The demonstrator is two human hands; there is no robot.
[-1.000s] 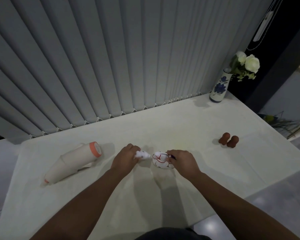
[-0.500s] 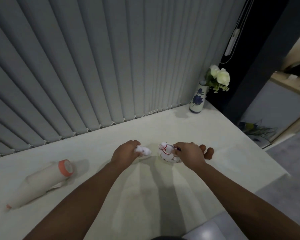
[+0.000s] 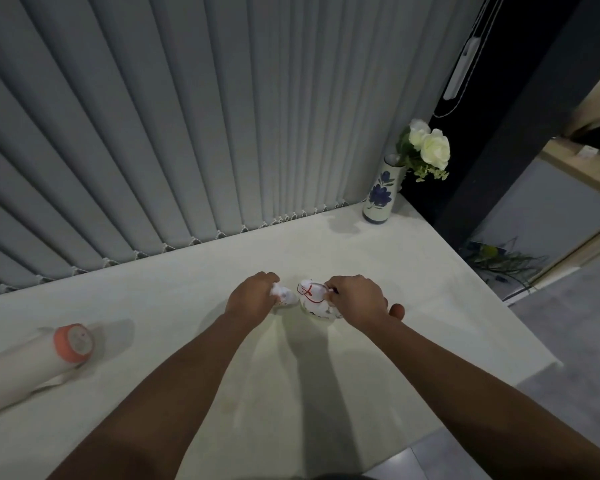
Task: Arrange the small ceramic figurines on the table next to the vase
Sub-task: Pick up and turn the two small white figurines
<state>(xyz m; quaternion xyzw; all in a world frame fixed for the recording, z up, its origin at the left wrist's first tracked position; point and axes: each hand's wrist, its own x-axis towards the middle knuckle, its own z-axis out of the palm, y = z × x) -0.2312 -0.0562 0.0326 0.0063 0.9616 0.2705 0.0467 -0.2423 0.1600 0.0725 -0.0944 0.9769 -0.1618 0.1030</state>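
Note:
My left hand [image 3: 253, 295] is closed around a small white figurine [image 3: 286, 295] at the middle of the table. Just to its right, my right hand [image 3: 355, 296] grips a larger white figurine with red lines [image 3: 313, 300]. A brown figurine [image 3: 397, 310] peeks out behind my right wrist, mostly hidden. The white vase with a blue flower pattern [image 3: 381, 195] stands at the table's far right corner, holding white roses [image 3: 430, 148]. Both hands are well short of the vase.
A white bottle with an orange cap [image 3: 32, 365] lies on its side at the left. The cream table [image 3: 413, 265] ends at grey vertical blinds [image 3: 187, 116] behind and drops off at the right edge toward a dark wall and floor.
Both hands have carried their figurines to the right, toward the brown figurines and the vase. The view has turned right, so the bottle sits farther left.

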